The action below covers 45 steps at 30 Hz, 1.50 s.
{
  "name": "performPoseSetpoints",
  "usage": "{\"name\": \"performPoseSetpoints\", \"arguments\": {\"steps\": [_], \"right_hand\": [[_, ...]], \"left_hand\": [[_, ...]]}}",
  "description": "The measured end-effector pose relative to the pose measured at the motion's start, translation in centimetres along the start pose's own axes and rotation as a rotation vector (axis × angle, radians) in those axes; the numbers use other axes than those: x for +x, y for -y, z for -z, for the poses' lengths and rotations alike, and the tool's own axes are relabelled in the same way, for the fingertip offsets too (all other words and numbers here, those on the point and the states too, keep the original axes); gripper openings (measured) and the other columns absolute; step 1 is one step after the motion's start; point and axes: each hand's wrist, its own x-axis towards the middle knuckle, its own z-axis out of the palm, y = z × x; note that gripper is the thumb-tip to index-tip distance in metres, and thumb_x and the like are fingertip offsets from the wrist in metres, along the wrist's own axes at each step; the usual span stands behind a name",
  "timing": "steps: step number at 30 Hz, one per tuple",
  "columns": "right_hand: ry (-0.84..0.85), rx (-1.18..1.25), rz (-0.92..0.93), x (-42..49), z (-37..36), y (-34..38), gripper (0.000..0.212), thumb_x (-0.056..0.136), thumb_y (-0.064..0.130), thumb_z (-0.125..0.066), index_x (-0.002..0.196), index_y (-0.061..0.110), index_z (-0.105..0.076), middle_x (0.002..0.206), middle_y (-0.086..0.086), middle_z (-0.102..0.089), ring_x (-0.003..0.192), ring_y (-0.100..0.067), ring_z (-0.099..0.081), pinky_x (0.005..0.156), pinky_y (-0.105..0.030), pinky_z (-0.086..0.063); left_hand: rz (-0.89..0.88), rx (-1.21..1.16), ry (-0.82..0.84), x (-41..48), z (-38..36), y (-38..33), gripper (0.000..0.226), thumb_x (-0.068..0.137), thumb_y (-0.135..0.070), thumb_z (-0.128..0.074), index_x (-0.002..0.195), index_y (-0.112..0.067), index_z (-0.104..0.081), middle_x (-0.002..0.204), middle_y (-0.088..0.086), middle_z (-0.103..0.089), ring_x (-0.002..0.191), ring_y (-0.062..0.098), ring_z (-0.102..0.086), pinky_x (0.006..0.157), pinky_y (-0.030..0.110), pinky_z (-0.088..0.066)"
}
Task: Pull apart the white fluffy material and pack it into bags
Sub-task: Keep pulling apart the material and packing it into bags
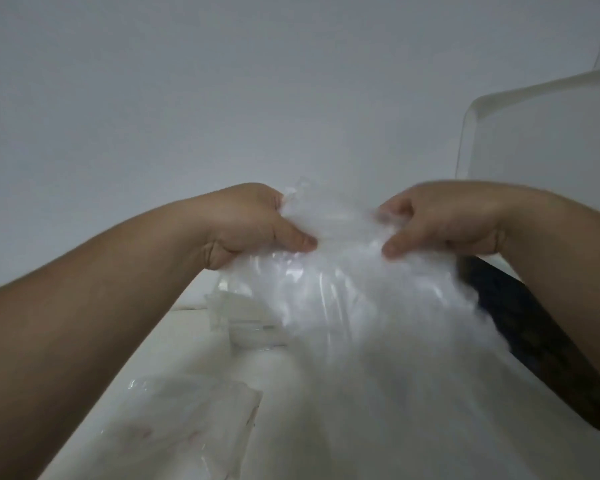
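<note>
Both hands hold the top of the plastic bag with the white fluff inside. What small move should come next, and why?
Probably press the fluff deeper into the bag. The left hand and right hand pinch the bag's top on either side, and fluff seems to sit right up between the thumbs, so the mouth looks too full to close.

fingers: my left hand (pixel 257 220) and right hand (pixel 444 220) curl theirs behind the bag (pixel 343 289), out of sight
bag: motion-blurred, bottom lost
tray (pixel 534 133): cut by right edge
forearms: leave the frame
</note>
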Motion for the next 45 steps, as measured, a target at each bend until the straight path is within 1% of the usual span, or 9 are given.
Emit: {"name": "performPoseSetpoints", "arguments": {"steps": [5, 12, 20, 23, 25, 27, 30, 35, 45], "right_hand": [[-0.975, -0.291, 0.464, 0.2, 0.2, 3.6, 0.031, 0.081, 0.011, -0.067, 0.108, 0.026, -0.073, 0.100, 0.005, -0.070, 0.093, -0.012, -0.064, 0.089, -0.028, -0.051], [-0.117, -0.560, 0.328, 5.6, -8.9, -0.9, 0.033, 0.102, 0.028, -0.050, 0.133, 0.030, -0.061, 0.141, 0.007, -0.053, 0.129, -0.013, -0.049, 0.100, -0.017, -0.031], [0.074, -0.631, 0.237, 8.2, -9.7, -0.6, 0.038, 0.103, 0.027, -0.046, 0.140, 0.026, -0.055, 0.148, 0.009, -0.048, 0.135, -0.013, -0.042, 0.108, -0.025, -0.031], [0.141, -0.636, 0.228, 8.8, -9.9, -0.2, 0.027, 0.103, 0.019, -0.044, 0.107, 0.034, -0.067, 0.114, 0.017, -0.060, 0.110, -0.013, -0.047, 0.092, -0.023, -0.035], [0.174, -0.653, 0.221, 9.2, -10.2, 0.2, 0.028, 0.102, 0.019, -0.043, 0.094, 0.037, -0.063, 0.098, 0.020, -0.053, 0.104, -0.014, -0.043, 0.088, -0.022, -0.036], [0.182, -0.685, 0.230, 9.5, -10.6, 0.5, 0.032, 0.103, 0.022, -0.042, 0.128, 0.027, -0.061, 0.128, 0.010, -0.057, 0.123, -0.017, -0.045, 0.104, -0.026, -0.033], [0.172, -0.685, 0.211, 10.0, -11.2, 0.8, 0.039, 0.101, 0.019, -0.044, 0.138, 0.020, -0.055, 0.142, 0.002, -0.053, 0.131, -0.019, -0.046, 0.102, -0.026, -0.034], [0.191, -0.657, 0.188, 10.6, -11.2, 0.4, 0.036, 0.102, 0.031, -0.045, 0.136, 0.031, -0.059, 0.141, 0.011, -0.055, 0.128, -0.014, -0.050, 0.111, -0.033, -0.037], [0.127, -0.962, 0.165, 8.8, -8.0, -0.8, 0.035, 0.097, 0.015, -0.054, 0.131, 0.021, -0.061, 0.133, 0.001, -0.059, 0.119, -0.022, -0.056, 0.097, -0.029, -0.045]], "left_hand": [[0.009, -0.310, -0.278, 1.6, 0.6, 0.6, 0.014, 0.083, 0.001, -0.074, 0.095, -0.001, -0.068, 0.067, 0.008, -0.071, 0.050, 0.019, -0.068, 0.044, 0.028, -0.054], [0.159, -0.161, -0.464, 4.2, 0.3, 6.5, 0.019, 0.077, 0.000, -0.080, 0.091, 0.004, -0.067, 0.090, 0.018, -0.071, 0.074, 0.028, -0.069, 0.069, 0.034, -0.060], [0.242, 0.260, -0.386, 4.6, 1.6, 7.4, 0.032, 0.072, -0.005, -0.083, 0.098, 0.007, -0.071, 0.099, 0.025, -0.073, 0.093, 0.038, -0.072, 0.084, 0.044, -0.059], [0.257, 0.367, -0.427, 4.7, 2.2, 7.6, 0.031, 0.070, -0.009, -0.082, 0.097, 0.001, -0.070, 0.097, 0.019, -0.073, 0.089, 0.034, -0.071, 0.079, 0.041, -0.060], [0.126, 0.547, -0.602, 4.6, 2.3, 7.8, 0.032, 0.074, -0.011, -0.077, 0.104, -0.009, -0.066, 0.101, 0.006, -0.069, 0.092, 0.026, -0.066, 0.074, 0.032, -0.054], [-0.183, 0.651, -0.744, 4.2, 1.6, 7.4, 0.031, 0.078, -0.012, -0.072, 0.107, -0.019, -0.065, 0.101, -0.004, -0.066, 0.094, 0.019, -0.062, 0.079, 0.030, -0.050], [-0.382, 0.812, -0.532, 4.0, 0.0, 7.0, 0.012, 0.086, -0.018, -0.067, 0.095, -0.022, -0.074, 0.093, -0.005, -0.071, 0.086, 0.016, -0.065, 0.079, 0.033, -0.054], [-0.061, 1.047, -0.197, 5.7, 0.0, 8.6, 0.028, 0.090, -0.008, -0.057, 0.109, -0.019, -0.074, 0.109, 0.005, -0.072, 0.100, 0.024, -0.067, 0.088, 0.039, -0.056], [0.075, 1.288, 0.211, 6.7, 0.1, 7.2, 0.067, 0.101, -0.015, -0.048, 0.159, -0.024, -0.014, 0.154, 0.002, -0.040, 0.135, 0.024, -0.045, 0.104, 0.029, -0.037]]}}
